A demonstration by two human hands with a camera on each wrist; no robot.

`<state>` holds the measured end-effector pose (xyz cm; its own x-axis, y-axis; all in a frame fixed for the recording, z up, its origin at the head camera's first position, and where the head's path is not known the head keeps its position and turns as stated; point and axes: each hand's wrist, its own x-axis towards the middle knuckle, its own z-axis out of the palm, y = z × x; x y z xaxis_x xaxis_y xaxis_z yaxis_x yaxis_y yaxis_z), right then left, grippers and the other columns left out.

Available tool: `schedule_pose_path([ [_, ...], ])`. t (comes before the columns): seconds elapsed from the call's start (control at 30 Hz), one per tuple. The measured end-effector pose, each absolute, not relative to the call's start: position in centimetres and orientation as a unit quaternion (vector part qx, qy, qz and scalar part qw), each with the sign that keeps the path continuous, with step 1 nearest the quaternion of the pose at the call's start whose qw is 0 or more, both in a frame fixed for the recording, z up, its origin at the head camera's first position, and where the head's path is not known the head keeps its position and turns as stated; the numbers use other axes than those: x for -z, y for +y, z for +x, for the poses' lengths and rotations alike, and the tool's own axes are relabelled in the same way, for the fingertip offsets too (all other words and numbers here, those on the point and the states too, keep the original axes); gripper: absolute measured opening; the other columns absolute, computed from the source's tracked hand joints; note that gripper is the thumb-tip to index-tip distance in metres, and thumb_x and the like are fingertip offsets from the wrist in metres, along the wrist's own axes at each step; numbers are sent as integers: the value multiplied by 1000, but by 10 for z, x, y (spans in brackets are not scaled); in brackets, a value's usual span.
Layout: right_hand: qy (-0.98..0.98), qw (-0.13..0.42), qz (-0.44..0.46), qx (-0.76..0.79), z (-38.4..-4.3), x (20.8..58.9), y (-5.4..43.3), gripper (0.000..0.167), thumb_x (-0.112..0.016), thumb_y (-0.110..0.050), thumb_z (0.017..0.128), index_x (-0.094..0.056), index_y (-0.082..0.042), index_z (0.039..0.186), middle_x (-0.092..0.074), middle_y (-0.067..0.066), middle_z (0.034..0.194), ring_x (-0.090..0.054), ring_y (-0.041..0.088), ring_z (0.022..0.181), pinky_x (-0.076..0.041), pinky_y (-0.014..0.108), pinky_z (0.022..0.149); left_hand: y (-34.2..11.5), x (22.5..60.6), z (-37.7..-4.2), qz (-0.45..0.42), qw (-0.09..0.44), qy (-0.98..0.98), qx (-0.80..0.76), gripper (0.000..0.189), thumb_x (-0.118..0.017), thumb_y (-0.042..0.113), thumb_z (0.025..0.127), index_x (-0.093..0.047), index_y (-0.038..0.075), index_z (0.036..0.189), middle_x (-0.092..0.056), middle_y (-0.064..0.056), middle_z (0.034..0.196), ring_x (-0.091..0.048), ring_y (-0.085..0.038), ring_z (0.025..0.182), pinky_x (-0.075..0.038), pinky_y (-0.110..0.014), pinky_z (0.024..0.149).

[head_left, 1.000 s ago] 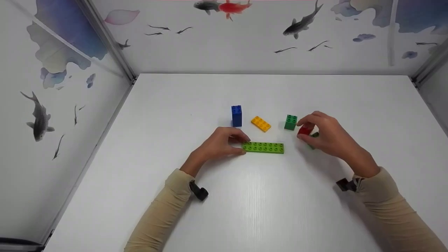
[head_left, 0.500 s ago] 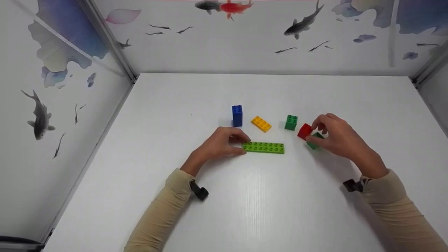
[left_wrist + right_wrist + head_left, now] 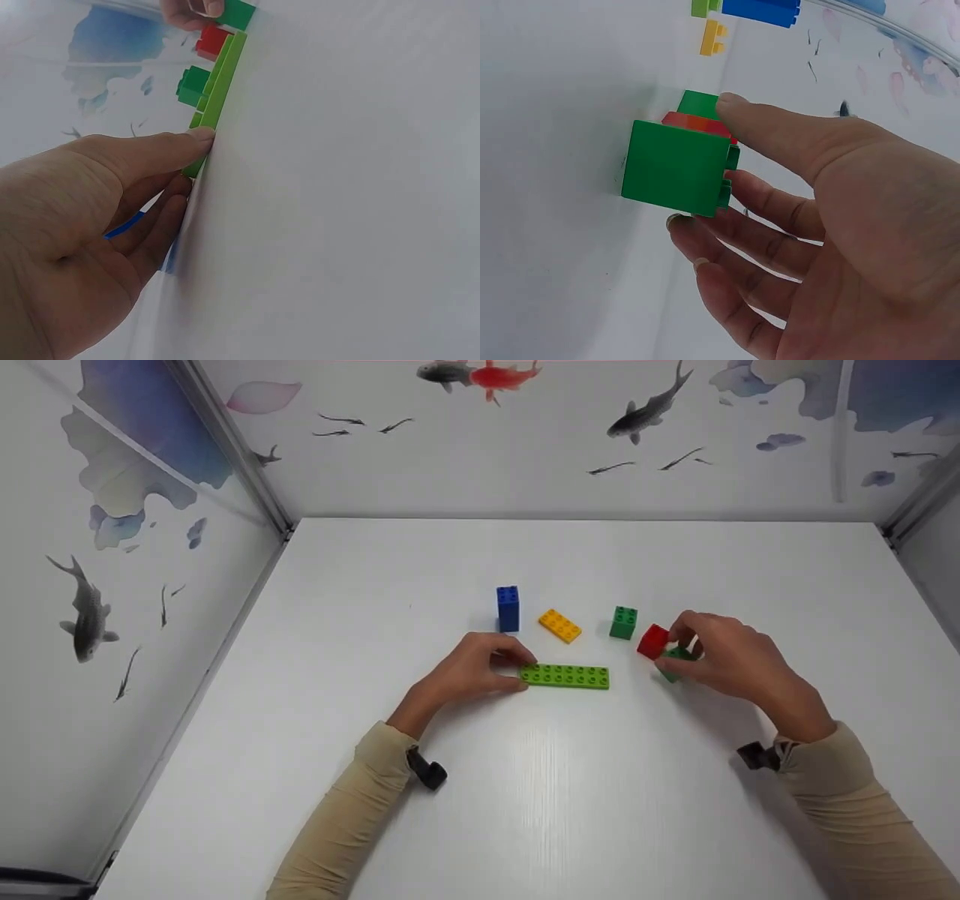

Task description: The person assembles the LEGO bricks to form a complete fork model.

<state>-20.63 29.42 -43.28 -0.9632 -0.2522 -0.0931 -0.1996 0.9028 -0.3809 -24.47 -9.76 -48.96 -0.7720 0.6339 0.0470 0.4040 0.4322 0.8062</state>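
My left hand [image 3: 476, 667] pinches the left end of a long lime-green Duplo plate [image 3: 570, 676] between thumb and fingers, with the plate flat on the table. The right hand [image 3: 731, 656] hovers around a dark green brick [image 3: 676, 169], thumb on one side and loosely bent fingers on the other. No firm hold on that brick shows. Close beside it stands a red brick [image 3: 652, 642], and a second green brick [image 3: 623, 622] is a little farther left. In the right wrist view the thumb [image 3: 761, 127] passes above the nearest green brick.
Behind the lime plate lies a small yellow-orange plate [image 3: 560, 625]. A tall blue brick [image 3: 508, 609] stands upright behind the left hand. White panels with painted fish [image 3: 645, 412] border the white table [image 3: 480, 810] at the back and sides.
My right hand has let go of the red brick and shifted right, over to the green brick beside it. The left hand keeps its hold on the lime plate.
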Motion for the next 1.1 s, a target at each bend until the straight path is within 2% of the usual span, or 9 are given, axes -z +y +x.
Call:
schedule_pose_path([
  [0.17,972,61,-123,190,-204,431,293,37,-85,-30,94,-70,-10,122,-75,11,111,-69,29,100,-54,38,73,-98,489,-244,309,135,837,-431,33,-88,11,91,-80,14,123,-79,4,121,-71,-12,111,-59,-30,106],
  [0.43,971,35,-147,188,-198,426,285,30,-86,-22,93,-74,-12,119,-78,10,112,-73,30,102,-58,46,77,-98,489,-243,309,135,839,-428,34,-87,10,91,-79,15,124,-79,4,121,-70,-12,111,-59,-31,107],
  [0.7,964,21,-175,199,-195,425,273,25,-89,-23,91,-77,-18,112,-79,0,107,-73,23,100,-55,39,77,-98,489,-243,304,138,839,-430,34,-87,10,91,-79,16,124,-78,4,121,-71,-13,111,-59,-32,107],
  [0.9,953,-1,-204,226,-197,427,265,33,-88,-15,91,-77,-14,122,-77,1,105,-71,21,99,-57,45,88,-98,489,-244,312,134,835,-432,33,-87,10,92,-80,14,124,-79,3,121,-71,-12,109,-60,-31,105],
  [1.1,940,-22,-228,254,-198,430,261,42,-89,-12,91,-75,-11,130,-78,2,110,-69,21,99,-60,50,90,-97,489,-244,313,131,838,-428,33,-87,11,92,-80,14,123,-79,3,120,-70,-11,108,-59,-30,104],
])
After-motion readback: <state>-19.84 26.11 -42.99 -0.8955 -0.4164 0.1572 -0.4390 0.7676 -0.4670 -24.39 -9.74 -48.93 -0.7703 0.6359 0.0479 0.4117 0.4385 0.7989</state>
